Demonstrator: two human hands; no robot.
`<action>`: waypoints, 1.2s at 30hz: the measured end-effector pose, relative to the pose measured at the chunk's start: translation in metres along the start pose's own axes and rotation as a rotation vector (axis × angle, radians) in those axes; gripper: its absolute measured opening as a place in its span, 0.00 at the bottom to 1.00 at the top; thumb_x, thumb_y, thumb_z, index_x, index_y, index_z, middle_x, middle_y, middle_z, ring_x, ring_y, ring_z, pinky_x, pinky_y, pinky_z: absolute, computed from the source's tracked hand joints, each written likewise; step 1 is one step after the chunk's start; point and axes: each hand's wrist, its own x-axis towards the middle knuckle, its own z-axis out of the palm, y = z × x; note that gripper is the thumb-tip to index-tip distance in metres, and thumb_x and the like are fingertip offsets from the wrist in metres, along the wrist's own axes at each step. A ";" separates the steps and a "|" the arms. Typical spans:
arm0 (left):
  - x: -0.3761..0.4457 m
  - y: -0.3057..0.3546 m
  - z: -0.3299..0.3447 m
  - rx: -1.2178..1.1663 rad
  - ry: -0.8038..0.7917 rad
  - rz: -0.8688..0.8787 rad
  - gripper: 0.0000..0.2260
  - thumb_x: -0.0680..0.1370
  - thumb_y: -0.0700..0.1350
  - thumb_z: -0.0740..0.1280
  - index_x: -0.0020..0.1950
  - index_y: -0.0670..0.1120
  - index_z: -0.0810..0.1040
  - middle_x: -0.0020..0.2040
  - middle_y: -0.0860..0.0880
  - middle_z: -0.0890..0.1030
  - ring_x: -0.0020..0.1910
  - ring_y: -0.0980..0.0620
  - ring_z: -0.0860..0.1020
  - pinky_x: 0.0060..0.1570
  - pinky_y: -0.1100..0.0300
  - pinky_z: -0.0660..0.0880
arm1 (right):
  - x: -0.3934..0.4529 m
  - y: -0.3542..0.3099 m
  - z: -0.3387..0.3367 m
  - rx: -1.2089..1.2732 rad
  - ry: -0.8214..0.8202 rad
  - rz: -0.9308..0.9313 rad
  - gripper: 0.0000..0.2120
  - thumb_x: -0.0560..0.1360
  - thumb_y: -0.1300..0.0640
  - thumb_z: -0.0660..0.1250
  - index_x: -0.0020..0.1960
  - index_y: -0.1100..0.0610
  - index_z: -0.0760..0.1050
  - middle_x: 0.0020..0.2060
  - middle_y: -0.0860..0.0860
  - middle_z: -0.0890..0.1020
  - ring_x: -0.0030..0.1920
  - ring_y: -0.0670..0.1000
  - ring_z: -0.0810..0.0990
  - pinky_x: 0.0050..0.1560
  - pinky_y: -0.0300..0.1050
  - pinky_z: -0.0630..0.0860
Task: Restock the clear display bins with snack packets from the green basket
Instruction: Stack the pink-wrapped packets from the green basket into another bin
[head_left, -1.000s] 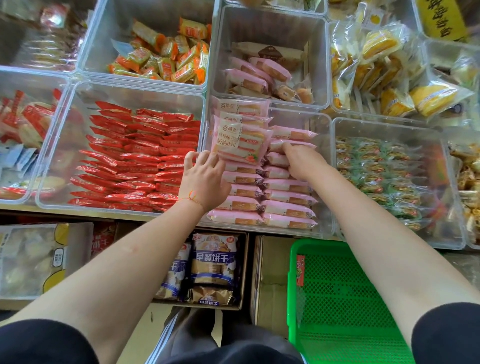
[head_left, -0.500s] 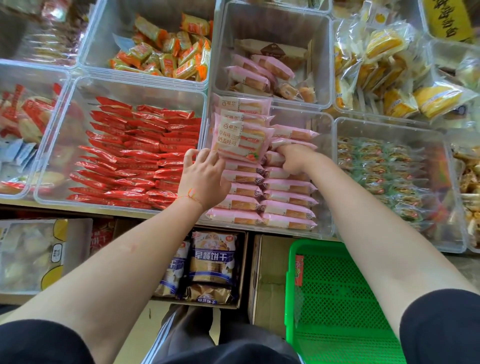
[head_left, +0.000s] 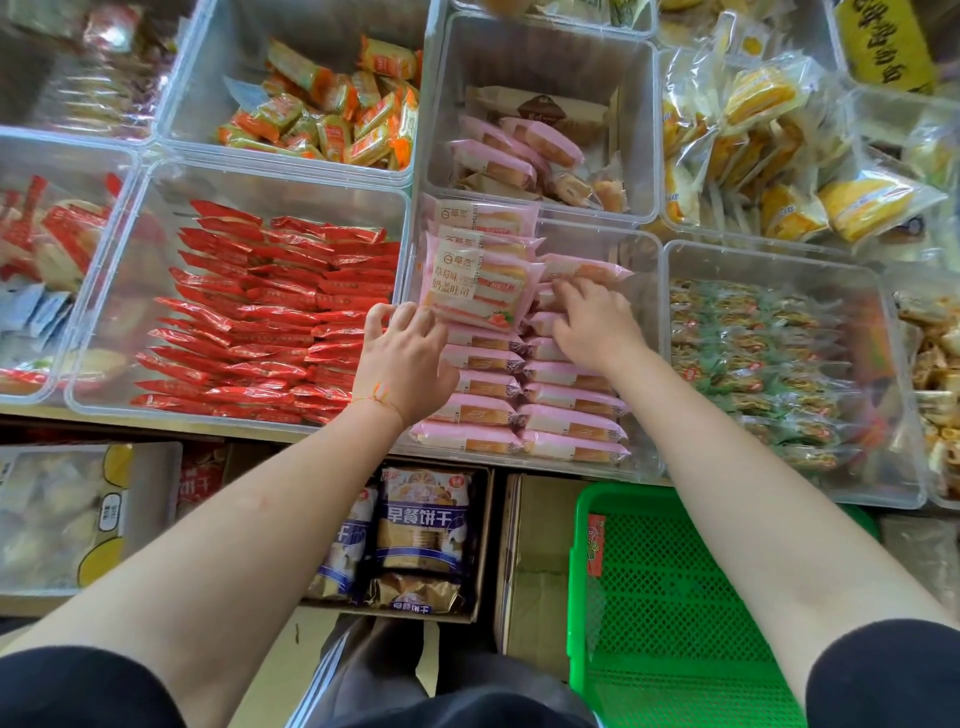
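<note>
Pink snack packets (head_left: 566, 421) fill a clear bin (head_left: 613, 241) in two flat columns. At the bin's back left, a few of the same pink packets (head_left: 478, 275) stand upright. My left hand (head_left: 405, 358) sits at their lower left edge, its fingers curled against the front packet's bottom. My right hand (head_left: 597, 322) lies with spread fingers on the right column, fingertips near the upright packets. The green basket (head_left: 675, 623) is below at the right, under my right forearm. Its mesh looks bare except for a small red packet (head_left: 596, 545) at its left wall.
Clear bins surround the pink one: red packets (head_left: 260, 312) on the left, orange packets (head_left: 332, 119) behind, green packets (head_left: 753, 364) on the right, yellow cakes (head_left: 779, 156) at the back right. A cardboard box of blue biscuit bags (head_left: 421, 530) sits under the shelf.
My right hand has uncurled from a fist and spread flat over the right column of pink packets. My left hand's fingers have curled more at the upright packets' base.
</note>
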 end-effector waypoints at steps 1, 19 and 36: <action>0.000 0.000 0.000 0.000 -0.001 0.000 0.13 0.74 0.51 0.59 0.52 0.46 0.77 0.55 0.48 0.77 0.60 0.46 0.71 0.66 0.47 0.58 | -0.004 -0.002 0.008 -0.014 -0.047 0.008 0.26 0.81 0.48 0.51 0.77 0.55 0.61 0.73 0.57 0.67 0.74 0.58 0.63 0.74 0.59 0.58; 0.000 -0.001 0.003 -0.027 0.036 -0.005 0.14 0.72 0.51 0.58 0.49 0.46 0.79 0.53 0.48 0.78 0.59 0.45 0.72 0.66 0.46 0.60 | 0.007 -0.003 0.052 0.029 0.096 0.056 0.29 0.82 0.39 0.40 0.81 0.46 0.43 0.80 0.49 0.43 0.79 0.51 0.39 0.77 0.55 0.36; 0.000 0.000 0.002 -0.019 0.045 0.009 0.10 0.73 0.47 0.62 0.50 0.46 0.79 0.55 0.48 0.78 0.60 0.45 0.72 0.65 0.48 0.55 | -0.073 -0.064 -0.003 0.322 -0.268 -0.158 0.07 0.77 0.48 0.67 0.48 0.52 0.77 0.42 0.46 0.80 0.44 0.49 0.77 0.40 0.46 0.74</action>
